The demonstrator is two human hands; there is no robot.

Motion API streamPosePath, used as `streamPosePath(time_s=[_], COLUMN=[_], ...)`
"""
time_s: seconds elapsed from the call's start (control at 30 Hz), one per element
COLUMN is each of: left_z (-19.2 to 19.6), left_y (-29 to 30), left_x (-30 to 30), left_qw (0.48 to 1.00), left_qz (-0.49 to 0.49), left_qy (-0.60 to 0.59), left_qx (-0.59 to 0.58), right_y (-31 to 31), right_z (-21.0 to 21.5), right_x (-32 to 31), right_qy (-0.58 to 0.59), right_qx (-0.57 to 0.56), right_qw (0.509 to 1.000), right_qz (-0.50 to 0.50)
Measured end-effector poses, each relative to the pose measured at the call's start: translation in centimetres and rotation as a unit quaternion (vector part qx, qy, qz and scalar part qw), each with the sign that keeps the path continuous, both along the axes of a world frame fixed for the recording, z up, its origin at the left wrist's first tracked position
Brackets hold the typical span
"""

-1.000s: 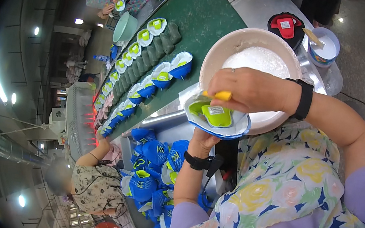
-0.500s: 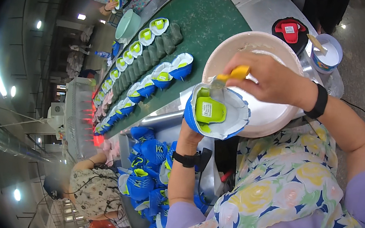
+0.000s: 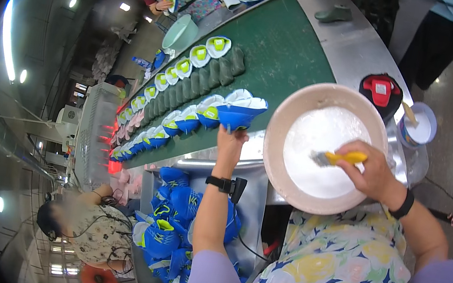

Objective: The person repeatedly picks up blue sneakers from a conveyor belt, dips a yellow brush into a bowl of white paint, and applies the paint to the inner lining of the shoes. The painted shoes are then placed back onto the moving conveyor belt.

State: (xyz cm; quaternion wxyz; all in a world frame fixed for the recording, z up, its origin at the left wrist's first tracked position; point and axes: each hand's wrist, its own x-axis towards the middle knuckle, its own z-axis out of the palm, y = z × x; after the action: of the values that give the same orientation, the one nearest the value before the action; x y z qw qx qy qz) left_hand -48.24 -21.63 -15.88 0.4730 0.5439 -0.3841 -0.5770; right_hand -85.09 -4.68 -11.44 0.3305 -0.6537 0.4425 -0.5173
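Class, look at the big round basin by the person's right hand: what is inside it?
The basin holds white liquid. The right hand dips a yellow-handled brush into it. The basin's bottom is hidden under the liquid.

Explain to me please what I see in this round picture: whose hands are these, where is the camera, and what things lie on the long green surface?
The camera sits on a person's head and looks down, so the picture bends at the rim. Both forearms belong to that person. The left hand sets a blue shoe upper on the green belt, at the end of a row of similar pieces. The right hand holds a yellow-handled brush over a large bowl of white paste. Beside the bowl stands a small white pot. Other workers sit along the belt.
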Motion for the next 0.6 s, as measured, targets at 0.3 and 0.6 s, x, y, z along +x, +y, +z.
streamPosePath(time_s=[0.3, 0.6], left_z=[-12.4, -1.3], left_y=[-9.0, -1.3], left_x=[-0.2, 11.7], left_qw=[0.987, 0.666], left_qz=[-0.042, 0.040], left_qy=[-0.116, -0.650], left_qx=[0.101, -0.363], right_y=[0.8, 1.2], right_z=[-2.9, -4.1], right_x=[1.0, 1.2], right_qy=[0.010, -0.024], right_qx=[0.059, 0.103], right_qw=[0.997, 0.993], right_qz=[-0.041, -0.059])
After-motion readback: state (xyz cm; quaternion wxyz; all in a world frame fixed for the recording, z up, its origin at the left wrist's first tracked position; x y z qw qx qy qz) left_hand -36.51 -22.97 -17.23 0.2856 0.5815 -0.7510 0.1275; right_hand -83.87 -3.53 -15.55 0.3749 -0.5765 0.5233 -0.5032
